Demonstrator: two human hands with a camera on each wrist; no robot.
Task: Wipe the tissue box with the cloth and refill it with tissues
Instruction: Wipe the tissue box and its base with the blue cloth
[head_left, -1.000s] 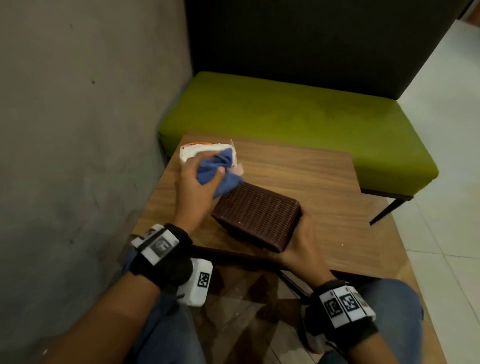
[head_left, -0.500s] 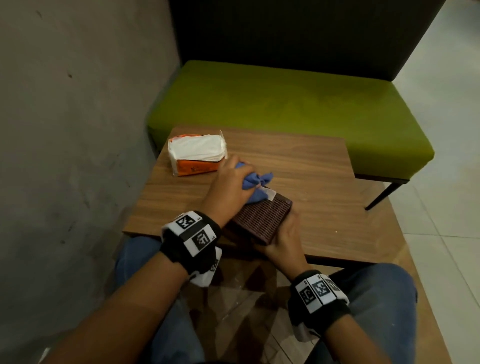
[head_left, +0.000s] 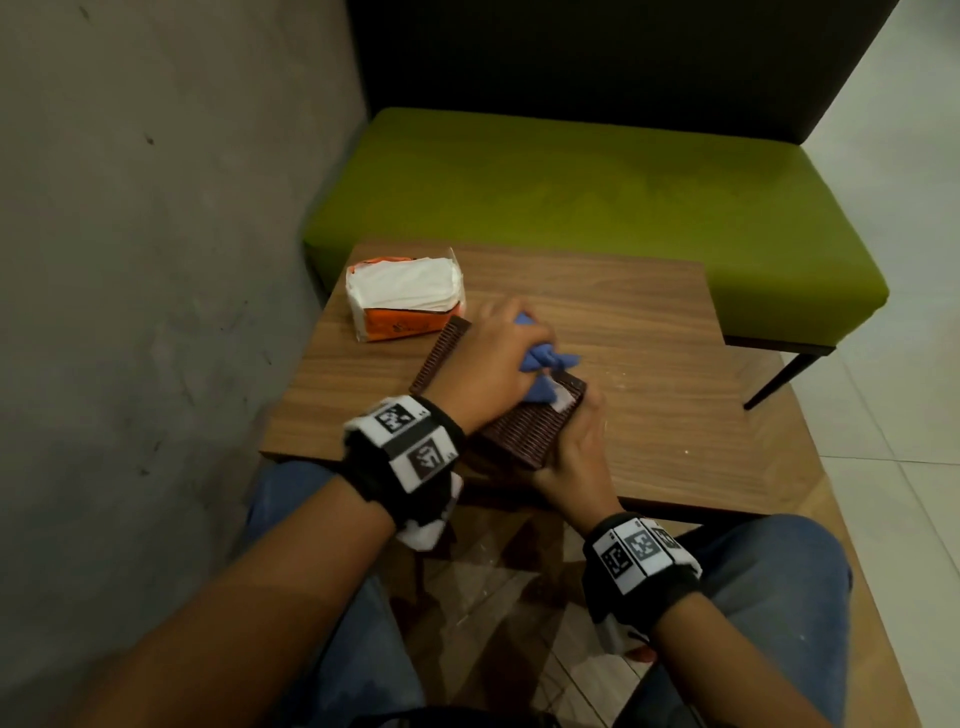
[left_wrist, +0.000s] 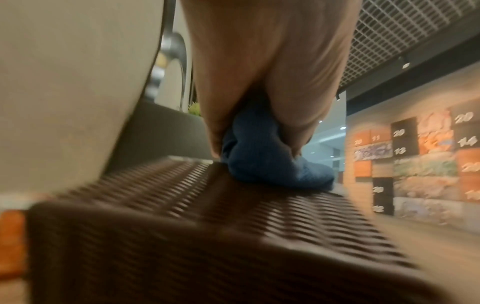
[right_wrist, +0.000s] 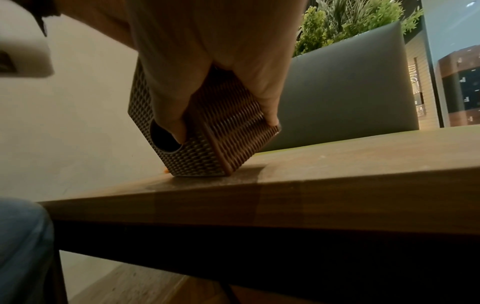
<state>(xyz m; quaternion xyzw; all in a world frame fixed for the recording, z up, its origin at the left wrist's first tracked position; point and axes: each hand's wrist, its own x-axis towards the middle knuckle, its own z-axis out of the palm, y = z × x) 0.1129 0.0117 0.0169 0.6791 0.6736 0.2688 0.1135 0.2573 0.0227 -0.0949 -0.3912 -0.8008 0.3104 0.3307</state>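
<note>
Tissue box (head_left: 524, 434) (tilted) under cloth (head_left: 545, 358)

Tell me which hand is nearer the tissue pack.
Left. The left hand wipes the box just beside the tissue pack; the right hand grips the box's near end, farther away.

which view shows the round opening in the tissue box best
The right wrist view: the tissue box is tipped on one edge, its opening faces the camera, and the right hand hooks a finger into it. The head and left wrist views show only woven sides.

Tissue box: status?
Left hand grips blue cloth on tissue box. Right hand holds box tilted on table. Tissue pack alongside, unobstructing.
</note>
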